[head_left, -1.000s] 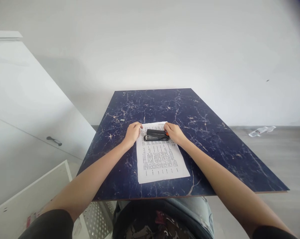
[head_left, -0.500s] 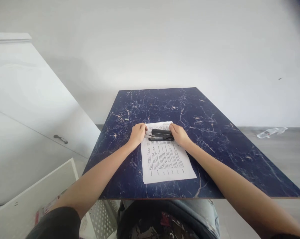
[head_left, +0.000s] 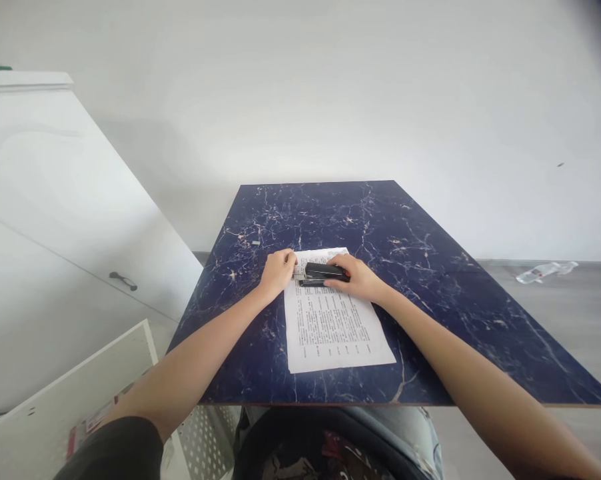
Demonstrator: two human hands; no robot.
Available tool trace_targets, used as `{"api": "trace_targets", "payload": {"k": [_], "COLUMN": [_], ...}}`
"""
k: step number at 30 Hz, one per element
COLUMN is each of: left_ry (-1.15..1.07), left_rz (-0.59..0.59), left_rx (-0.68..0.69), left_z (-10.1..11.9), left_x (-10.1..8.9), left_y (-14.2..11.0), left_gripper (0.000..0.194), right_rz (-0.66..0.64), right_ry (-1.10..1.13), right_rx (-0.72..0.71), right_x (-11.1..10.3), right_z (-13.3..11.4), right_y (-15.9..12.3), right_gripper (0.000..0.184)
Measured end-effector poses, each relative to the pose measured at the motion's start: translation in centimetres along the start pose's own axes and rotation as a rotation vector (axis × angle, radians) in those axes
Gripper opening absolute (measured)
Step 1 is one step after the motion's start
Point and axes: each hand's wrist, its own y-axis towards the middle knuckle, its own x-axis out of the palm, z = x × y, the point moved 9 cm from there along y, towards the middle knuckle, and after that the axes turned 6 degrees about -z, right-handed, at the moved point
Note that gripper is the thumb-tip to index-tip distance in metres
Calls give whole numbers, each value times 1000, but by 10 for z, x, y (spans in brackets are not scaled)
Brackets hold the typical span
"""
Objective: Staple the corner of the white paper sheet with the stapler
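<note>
A black stapler [head_left: 320, 271] lies crosswise over the upper part of printed paper sheets [head_left: 330, 333]. My right hand [head_left: 358, 277] is closed round its right end, with the thumb along the near side and fingers over the far side. A bit of orange shows on the stapler beside that hand. At the left end, a thin silvery metal part [head_left: 299, 275] reaches toward my left hand [head_left: 279, 270]. The left fingers are curled closed at the paper's left edge; what they pinch is hidden.
The dark blue marbled table [head_left: 310, 207] stands against a white wall. A small pale piece [head_left: 256, 243] lies on it, left of the paper. To the left are a white cabinet [head_left: 80, 200] and an open white drawer [head_left: 40, 427]. Clear plastic packaging [head_left: 545, 271] lies on the floor at right.
My right hand has shifted from the paper's upper right edge and the stapler's end to a grip round the stapler. My left hand stays at the left edge.
</note>
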Motion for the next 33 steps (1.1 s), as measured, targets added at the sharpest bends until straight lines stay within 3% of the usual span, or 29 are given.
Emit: {"api": "trace_targets", "payload": {"k": [3,6,11,15,19,23,28,33], "left_ry": [-72,-337,-1149,-1477,-1598,-1645,-1608,-1542], "left_rz": [12,42,-33,-217,-353,-375,-419,-413], "left_rx": [7,-34,-147,-324,-457,-420,-380,-373], "left_z": [0,-8,-15,-7,-1,0,-3,-8], "left_x": [0,0,16,38,54,54,55,59], "left_y": [0,3,11,3,-9,-7,-3,-1], "left_gripper": [32,25,16,25,33,39,41,37], "right_rz": [-32,7,305,451,474,411,313,204], "right_ry": [-32,-26,-43,-128,-322,-563,-712,-634], "right_rx": [-7,-21,-66,-132,-284,-396,-521,-437], "right_x": [3,-2,-36,-50,-43,-26,-11,-8], "right_z": [-2,-7,-21,-33,-48,-60,-77,-71], "right_y": [-2,-4,-14,-24,-30,-33,-38,-33], "right_gripper": [25,18,18,15,27,45,48,42]}}
